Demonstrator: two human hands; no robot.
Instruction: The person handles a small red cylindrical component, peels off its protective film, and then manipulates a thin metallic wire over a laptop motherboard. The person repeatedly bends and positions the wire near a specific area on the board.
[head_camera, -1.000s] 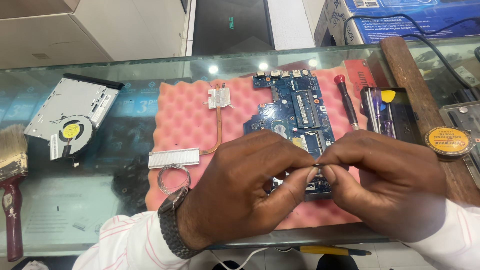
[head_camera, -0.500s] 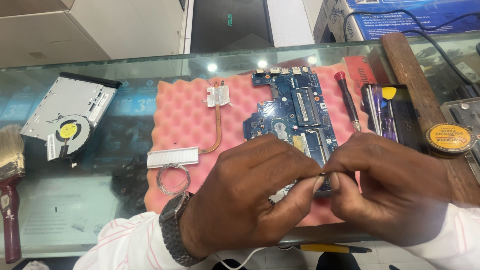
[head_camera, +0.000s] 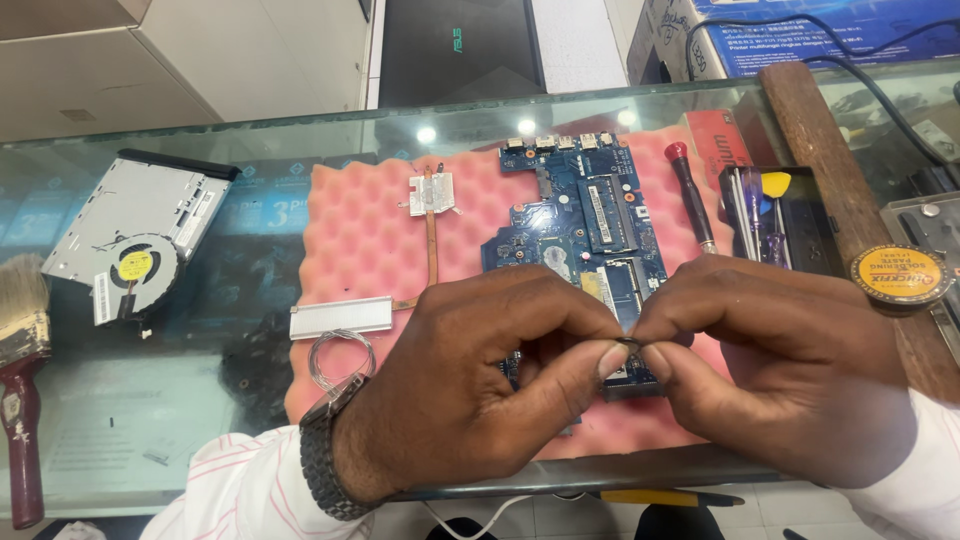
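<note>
Fingers (head_camera: 585, 362) of both hands pinch 1 small dark part (head_camera: 630, 345) over 1 blue motherboard (head_camera: 580, 225); 1 pink foam mat (head_camera: 370, 250).

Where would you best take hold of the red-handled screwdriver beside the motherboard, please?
Take the screwdriver by its red handle at the far end, coming from above. It lies flat on the pink foam, shaft toward you, and the motherboard crowds its left side.

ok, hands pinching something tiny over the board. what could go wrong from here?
1. The small dark part, pinched between the left hand and right hand, could slip and vanish into the dimpled pink foam pad.
2. Both hands hover right over the bare blue circuit board; a knuckle might press on its components.
3. The wire coil lies beside the left wrist and could be swept off the glass counter.
</note>
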